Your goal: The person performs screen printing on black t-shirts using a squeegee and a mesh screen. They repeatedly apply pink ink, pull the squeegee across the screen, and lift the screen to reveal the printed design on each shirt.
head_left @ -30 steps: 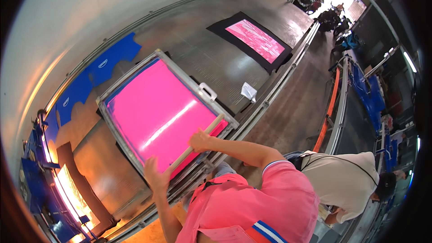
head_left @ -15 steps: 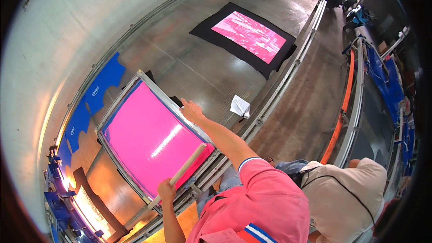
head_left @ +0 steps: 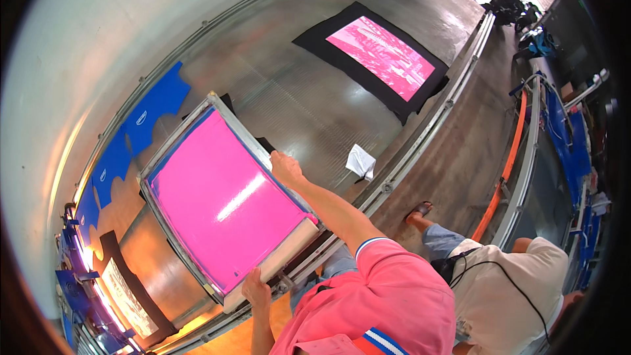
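A screen-printing frame (head_left: pixel 146 175) with a bright pink ink-covered mesh (head_left: pixel 217 190) lies on the long printing table. My right hand (head_left: pixel 288 169) is closed on its far-right edge. Along the edge nearest me, a pale squeegee (head_left: pixel 289 246) lies tilted over, its broad side showing. My left hand (head_left: pixel 256 288) is closed at its lower end, the fingers partly hidden. Farther up the table lies a black fabric piece (head_left: pixel 315 38) with a pink-and-white print (head_left: pixel 381 56). A white crumpled cloth (head_left: pixel 360 161) rests to the right of the frame.
Blue fabric pieces (head_left: pixel 154 108) line the table's far-left side. At lower left, glowing heater equipment (head_left: pixel 98 289) stands beside a dark printed piece (head_left: pixel 118 250). A metal rail (head_left: pixel 430 131) edges the table. A person in a beige shirt (head_left: pixel 506 283) is close at right, near an orange pipe (head_left: pixel 505 171).
The squeegee has tipped and moved back to the near edge of the frame, my left hand going with it. My right hand has closed over the frame's edge. The other person's foot has come into view.
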`<state>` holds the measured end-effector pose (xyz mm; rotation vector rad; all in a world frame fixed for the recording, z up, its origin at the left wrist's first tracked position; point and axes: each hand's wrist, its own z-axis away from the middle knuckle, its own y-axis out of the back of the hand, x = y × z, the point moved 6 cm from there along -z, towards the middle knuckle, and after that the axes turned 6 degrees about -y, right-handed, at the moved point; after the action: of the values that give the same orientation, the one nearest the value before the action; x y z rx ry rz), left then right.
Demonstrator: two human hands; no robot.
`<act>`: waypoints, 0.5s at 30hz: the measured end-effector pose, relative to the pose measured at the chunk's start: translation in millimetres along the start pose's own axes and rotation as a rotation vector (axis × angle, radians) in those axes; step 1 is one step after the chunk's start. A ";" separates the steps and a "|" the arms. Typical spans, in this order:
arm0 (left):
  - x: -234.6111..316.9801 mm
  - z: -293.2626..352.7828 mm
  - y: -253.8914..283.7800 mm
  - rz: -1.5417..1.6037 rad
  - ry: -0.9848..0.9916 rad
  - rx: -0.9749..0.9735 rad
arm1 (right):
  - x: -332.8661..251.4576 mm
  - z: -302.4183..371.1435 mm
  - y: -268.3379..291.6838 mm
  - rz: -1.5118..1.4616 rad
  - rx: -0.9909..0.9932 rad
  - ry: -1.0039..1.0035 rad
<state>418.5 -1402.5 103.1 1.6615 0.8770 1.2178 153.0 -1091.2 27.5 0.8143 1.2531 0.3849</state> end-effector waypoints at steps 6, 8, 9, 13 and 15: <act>-52.2 -47.9 10.8 -0.038 0.122 -0.197 | -10.2 -2.0 -19.2 0.126 -0.031 0.035; -73.4 -72.5 7.9 -0.045 0.124 -0.246 | -17.7 -1.1 -15.3 0.202 -0.039 0.088; -87.3 -85.5 4.4 -0.060 0.142 -0.229 | -36.8 -2.5 -7.1 0.403 -0.139 0.217; -99.0 -184.0 22.1 0.026 0.143 -0.227 | -137.9 -2.2 41.1 0.049 -0.252 0.517; -120.8 -217.3 21.4 0.032 0.095 -0.188 | -190.4 10.9 24.8 0.298 -0.538 0.753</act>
<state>177.6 -1467.3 111.6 1.4824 0.7705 1.3675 110.6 -1205.0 176.6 0.3832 1.6027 1.2968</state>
